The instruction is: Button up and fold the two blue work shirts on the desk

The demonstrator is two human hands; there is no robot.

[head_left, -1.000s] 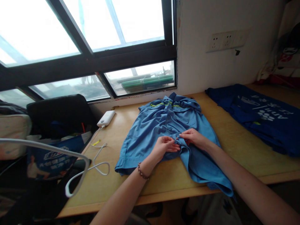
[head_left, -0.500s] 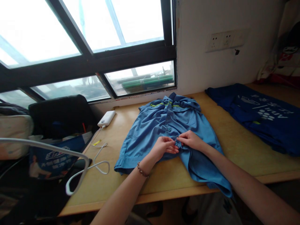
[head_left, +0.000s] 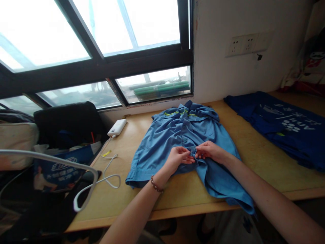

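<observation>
A light blue button-up shirt [head_left: 167,139] lies face up on the wooden table [head_left: 256,159], collar toward the window, its hem hanging over the front edge. My left hand [head_left: 179,158], with a bead bracelet on the wrist, pinches the shirt's front placket near the lower buttons. My right hand [head_left: 210,151] pinches the same placket from the other side, fingertips almost touching the left ones. Both hands are closed on the cloth.
A dark blue printed garment [head_left: 284,125] is spread at the table's right. A white power bank [head_left: 117,127] with a looping white cable [head_left: 109,169] lies at the left. A white clothes hanger [head_left: 76,169] juts in from the left, above bags and a black chair.
My fingers have shifted slightly on the placket and the hands sit a little closer together. The shirt lies as before.
</observation>
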